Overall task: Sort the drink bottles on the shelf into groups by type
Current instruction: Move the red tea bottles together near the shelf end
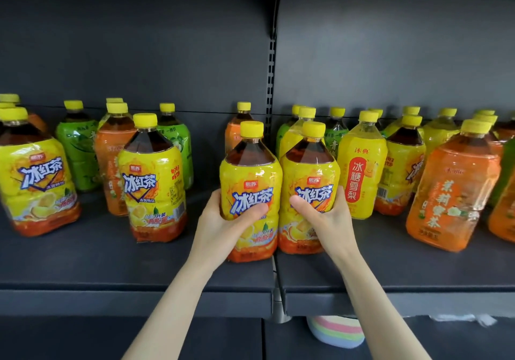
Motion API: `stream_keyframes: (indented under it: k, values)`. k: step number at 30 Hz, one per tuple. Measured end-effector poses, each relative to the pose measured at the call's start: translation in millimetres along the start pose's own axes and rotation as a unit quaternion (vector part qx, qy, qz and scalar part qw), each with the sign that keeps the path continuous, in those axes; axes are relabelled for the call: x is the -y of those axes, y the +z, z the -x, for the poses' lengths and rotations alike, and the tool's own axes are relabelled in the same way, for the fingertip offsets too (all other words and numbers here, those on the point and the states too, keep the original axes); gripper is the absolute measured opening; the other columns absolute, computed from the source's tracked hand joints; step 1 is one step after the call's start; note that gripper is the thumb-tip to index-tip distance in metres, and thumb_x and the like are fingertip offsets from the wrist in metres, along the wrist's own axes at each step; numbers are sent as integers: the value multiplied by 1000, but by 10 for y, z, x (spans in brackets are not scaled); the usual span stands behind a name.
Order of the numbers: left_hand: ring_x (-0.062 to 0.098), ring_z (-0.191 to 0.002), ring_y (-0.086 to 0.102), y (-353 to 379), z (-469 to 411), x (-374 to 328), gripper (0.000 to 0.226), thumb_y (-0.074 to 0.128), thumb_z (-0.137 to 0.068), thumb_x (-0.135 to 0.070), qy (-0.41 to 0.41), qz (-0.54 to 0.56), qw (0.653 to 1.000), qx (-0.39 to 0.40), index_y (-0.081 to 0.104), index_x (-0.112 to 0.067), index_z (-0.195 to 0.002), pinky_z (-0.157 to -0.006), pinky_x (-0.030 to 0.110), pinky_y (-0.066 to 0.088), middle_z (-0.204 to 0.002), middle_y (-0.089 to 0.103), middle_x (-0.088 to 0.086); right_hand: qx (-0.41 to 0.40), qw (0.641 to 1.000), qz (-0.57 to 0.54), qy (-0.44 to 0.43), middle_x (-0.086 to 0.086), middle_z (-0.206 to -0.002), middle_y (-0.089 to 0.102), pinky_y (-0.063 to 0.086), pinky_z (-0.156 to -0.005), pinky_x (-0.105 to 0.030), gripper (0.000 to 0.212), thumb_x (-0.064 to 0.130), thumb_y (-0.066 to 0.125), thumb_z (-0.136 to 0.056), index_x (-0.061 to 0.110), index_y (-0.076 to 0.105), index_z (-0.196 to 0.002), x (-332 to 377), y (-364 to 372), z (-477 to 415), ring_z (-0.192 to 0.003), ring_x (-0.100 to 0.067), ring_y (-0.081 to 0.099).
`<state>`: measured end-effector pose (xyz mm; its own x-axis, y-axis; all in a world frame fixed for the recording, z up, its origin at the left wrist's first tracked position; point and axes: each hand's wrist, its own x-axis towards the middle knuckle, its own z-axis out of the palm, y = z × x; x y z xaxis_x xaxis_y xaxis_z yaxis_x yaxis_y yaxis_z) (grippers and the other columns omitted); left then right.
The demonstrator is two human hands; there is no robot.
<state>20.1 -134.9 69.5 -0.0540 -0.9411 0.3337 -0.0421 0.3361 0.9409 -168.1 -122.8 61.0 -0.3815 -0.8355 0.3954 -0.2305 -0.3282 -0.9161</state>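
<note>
Shelf [111, 262]: left hand [223, 221], right hand [324, 220] grip 2 bottles [250, 175].

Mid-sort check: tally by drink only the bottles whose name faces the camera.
Iced black tea: 5
Rock-sugar pear: 1
Jasmine honey tea: 1
Total: 7
Green-label bottles and others turned or hidden: not counted.
</note>
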Motion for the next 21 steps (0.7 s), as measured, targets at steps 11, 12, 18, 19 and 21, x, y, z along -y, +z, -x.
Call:
stream_keyframes:
  k: [11,12,18,19,21]
  values:
    - [9,-86,69,337,506,-158,47,71,-63,-49,32,114,993,-19,59,-28,-104,-64,21,55,-95,71,-8,-75,996,-39,-31,14,-95,71,59,-73,-32,64,52,82,-52,28,56,-105,340,-437,738,-86,-7,70]
    - [8,-86,69,402,546,-205,45,69,-64,-50,36,113,993,-10,59,-29,-103,-63,19,54,-94,72,-9,-93,995,-33,-33,11,-94,72,58,-75,-35,63,54,81,-52,28,57,-105,375,-532,784,-85,-8,70]
    - [8,-85,69,1102,903,-538,62,73,-55,-65,41,131,989,55,61,-29,-105,-65,21,56,-93,72,-13,-169,985,4,-47,11,-90,73,57,-75,-36,59,59,75,-51,28,61,-99,596,-1428,1028,-82,-8,70]
    - [7,-84,70,1263,999,-581,61,74,-56,-64,40,139,987,67,61,-29,-105,-65,21,56,-93,73,-13,-175,983,10,-45,10,-90,73,57,-74,-35,58,59,75,-51,27,62,-98,610,-1629,1085,-81,-8,70]
    - [5,-82,70,1638,1239,-659,59,73,-56,-64,40,150,984,92,62,-30,-103,-63,18,54,-90,72,-16,-192,980,25,-39,9,-88,74,56,-71,-33,59,59,75,-50,25,63,-96,610,-2075,1237,-79,-9,70]
